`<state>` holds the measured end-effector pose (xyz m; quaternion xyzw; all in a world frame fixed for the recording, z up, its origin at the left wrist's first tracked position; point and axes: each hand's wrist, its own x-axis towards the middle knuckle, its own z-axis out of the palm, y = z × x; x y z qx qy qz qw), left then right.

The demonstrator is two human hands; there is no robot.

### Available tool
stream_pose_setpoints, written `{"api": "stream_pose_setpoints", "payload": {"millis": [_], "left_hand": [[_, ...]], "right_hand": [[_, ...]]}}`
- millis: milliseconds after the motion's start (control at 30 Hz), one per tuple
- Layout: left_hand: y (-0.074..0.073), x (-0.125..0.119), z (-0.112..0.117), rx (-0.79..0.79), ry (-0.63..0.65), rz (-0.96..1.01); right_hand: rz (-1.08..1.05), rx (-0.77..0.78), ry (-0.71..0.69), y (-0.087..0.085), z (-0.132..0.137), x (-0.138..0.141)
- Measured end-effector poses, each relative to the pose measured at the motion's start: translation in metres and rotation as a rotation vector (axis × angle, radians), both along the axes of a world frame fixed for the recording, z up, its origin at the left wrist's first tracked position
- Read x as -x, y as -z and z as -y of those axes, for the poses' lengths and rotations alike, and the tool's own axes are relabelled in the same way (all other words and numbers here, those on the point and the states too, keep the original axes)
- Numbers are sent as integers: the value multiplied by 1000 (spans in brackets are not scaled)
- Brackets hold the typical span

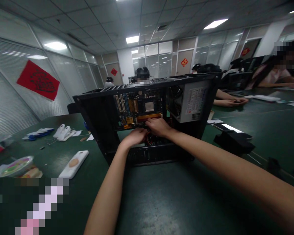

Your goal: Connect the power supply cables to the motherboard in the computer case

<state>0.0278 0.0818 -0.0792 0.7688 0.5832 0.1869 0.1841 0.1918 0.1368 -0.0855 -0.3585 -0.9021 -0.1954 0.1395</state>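
An open black computer case [149, 155] stands on the green table in front of me. Inside it are a motherboard [127, 109] with a square silver processor [149, 106] and, at the right, a silver power supply [192, 101] with a fan. Both my hands reach into the case at the board's lower edge. My right hand [159, 126] has its fingers pinched together just under the orange memory slots [149, 117]. Close beside it my left hand [136, 135] is closed, fingertips near the bundled cables [150, 139]. What either hand grips is hidden.
A white phone [74, 164] lies at the left, near a clear food container [18, 166]. White plugs [63, 132] and blue-white packets [39, 133] are farther back. At the right are a black object [234, 142] and a lit phone [232, 128]. Other people sit around the table.
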Motion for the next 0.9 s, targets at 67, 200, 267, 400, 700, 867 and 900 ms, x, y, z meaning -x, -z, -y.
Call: {"api": "stream_pose_setpoints", "payload": {"millis": [67, 200, 267, 400, 700, 867, 900], "left_hand": [[-2, -1, -10, -29, -63, -41], [4, -2, -19, -57, -62, -49], [8, -3, -18, -87, -73, -50], [10, -9, -14, -144, -123, -86], [4, -18, -9, -125, -200, -186], [3, -18, -5, -127, -218, -175], [3, -18, -5, -124, -219, -165]], "right_hand": [[-1, 12, 1, 0, -2, -1], [-11, 35, 4, 0, -4, -2], [-29, 50, 4, 0, -5, -2], [-95, 100, -16, 0, -7, -5], [-156, 117, -94, 7, -1, -16], [-216, 122, -54, 6, 3, -15], [-218, 121, -33, 5, 4, -15]]}}
